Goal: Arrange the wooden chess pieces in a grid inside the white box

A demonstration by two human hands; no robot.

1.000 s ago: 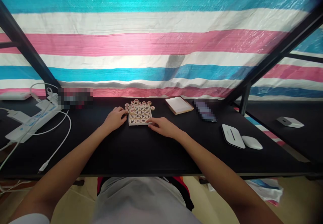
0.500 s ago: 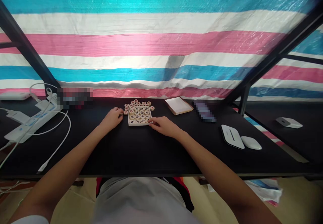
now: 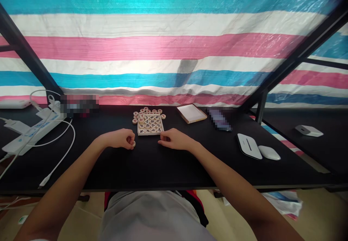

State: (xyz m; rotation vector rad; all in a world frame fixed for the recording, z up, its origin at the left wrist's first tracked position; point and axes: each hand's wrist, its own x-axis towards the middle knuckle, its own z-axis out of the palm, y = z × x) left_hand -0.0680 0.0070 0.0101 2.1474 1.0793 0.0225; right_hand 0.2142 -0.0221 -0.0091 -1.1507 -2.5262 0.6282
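Round Chinese chess pieces with dark characters fill a shallow white box [image 3: 150, 133] on the black desk. One piece with a red character [image 3: 141, 120] sits on top at the box's left side. Nearer to me, left of the box, my left hand [image 3: 122, 138] pinches a single chess piece [image 3: 134, 144] at the desk surface. My right hand [image 3: 175, 138] is at the box's front right corner, fingers curled and a gap between thumb and forefinger, nothing visible in it. More red-marked pieces [image 3: 135, 113] lie loose behind and left of the box, and one [image 3: 163, 116] on its right.
A box lid [image 3: 192, 113] lies to the right, beside a blurred phone [image 3: 219, 119]. Farther right are a flat white device [image 3: 249, 146] and a white mouse [image 3: 269, 152]. A power strip [image 3: 32, 130] with white cables [image 3: 67, 154] occupies the left. Striped sheeting [image 3: 152, 49] hangs behind the desk.
My left hand has moved toward me from the loose pieces at the box's left, with a chess piece in its fingers. My right hand has shifted slightly toward me along the box's corner.
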